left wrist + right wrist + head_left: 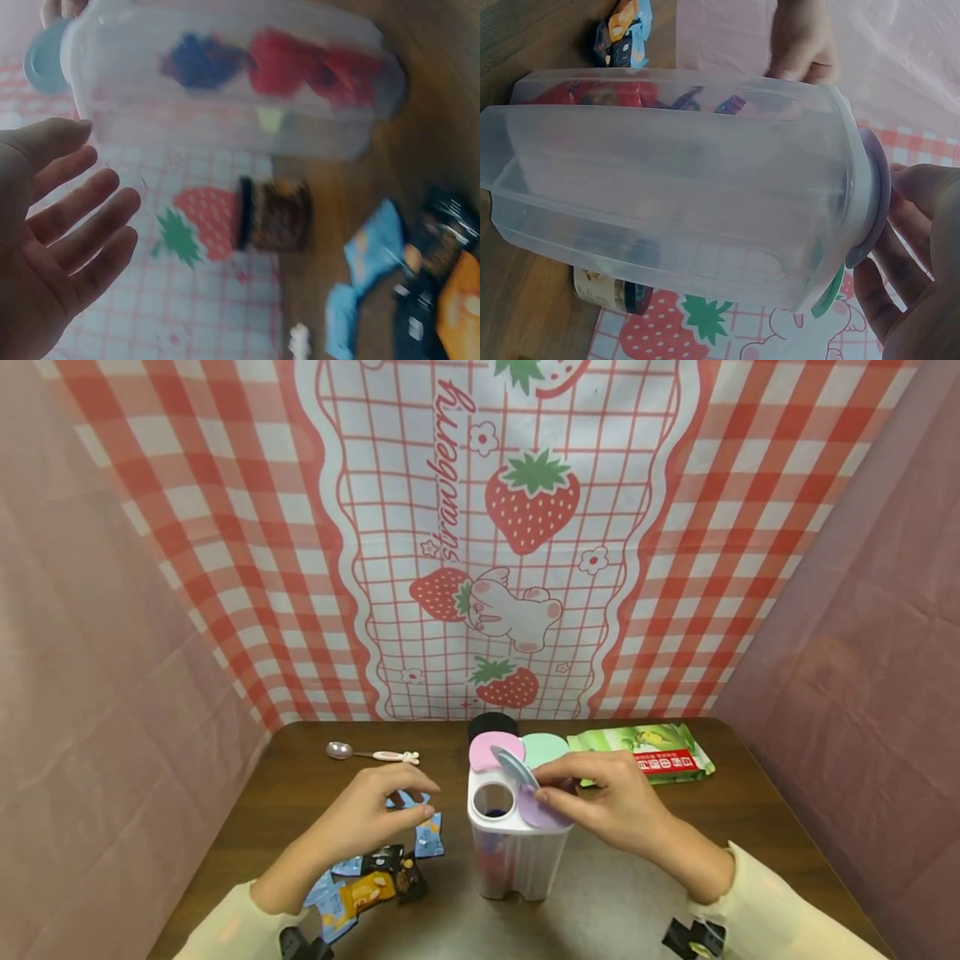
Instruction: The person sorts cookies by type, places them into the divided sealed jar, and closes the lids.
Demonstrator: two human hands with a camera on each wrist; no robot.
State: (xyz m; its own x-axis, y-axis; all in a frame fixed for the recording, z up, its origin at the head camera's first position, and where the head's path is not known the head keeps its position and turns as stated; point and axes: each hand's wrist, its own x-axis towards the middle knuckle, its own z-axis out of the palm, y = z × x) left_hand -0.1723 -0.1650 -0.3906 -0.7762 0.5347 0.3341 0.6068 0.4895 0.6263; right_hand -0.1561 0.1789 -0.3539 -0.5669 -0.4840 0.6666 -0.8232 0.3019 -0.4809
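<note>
A tall see-through storage container (519, 864) with a white top stands in the middle of the table. My right hand (611, 797) pinches its pale blue lid (513, 766), which is tilted up beside the uncovered round opening (493, 787). The purple lid (542, 814) lies flat under my right fingers; the pink lid (497, 750) and green lid (545, 749) cover the far openings. Red and blue wrapped pieces (281, 64) lie inside one compartment. To the left of the container, my left hand (363, 817) hovers with relaxed fingers and holds nothing, over blue snack packets (429, 835).
More small packets, black (408, 878) and orange (367, 893), lie at the front left. A spoon (386, 756) rests behind them. A black-lidded jar (277, 215) stands behind the container, and a green package (652, 752) lies at the back right.
</note>
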